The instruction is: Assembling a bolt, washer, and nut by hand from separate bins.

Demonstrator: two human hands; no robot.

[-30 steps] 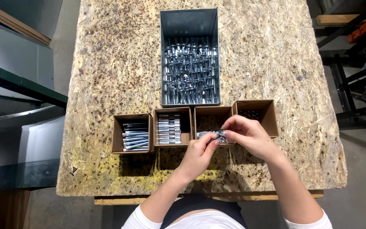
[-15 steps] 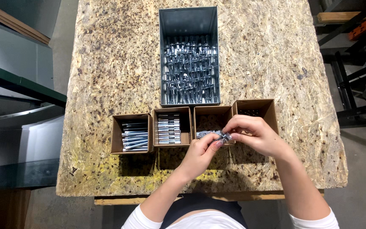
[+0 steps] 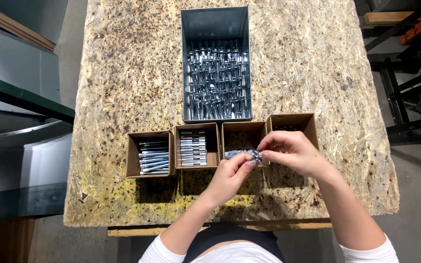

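My left hand (image 3: 230, 176) and my right hand (image 3: 291, 152) meet over the third of a row of small cardboard boxes (image 3: 242, 135). Between their fingertips they pinch a short silver metal bolt piece (image 3: 242, 155) lying sideways above that box's front edge. A tall grey metal bin (image 3: 215, 29) full of shiny silver bolts (image 3: 216, 80) stands just behind the row. The leftmost cardboard box (image 3: 132, 155) holds long bolts, and the second box (image 3: 193, 147) holds neatly stacked bolts.
The rightmost cardboard box (image 3: 296, 122) shows dark small parts behind my right hand. All stand on a speckled chipboard tabletop (image 3: 123, 73). A green metal frame (image 3: 6, 92) lies left, and dark racking (image 3: 410, 83) stands on the right.
Both hands stay over the third box, with small finger shifts on the metal piece. Nothing else has moved.
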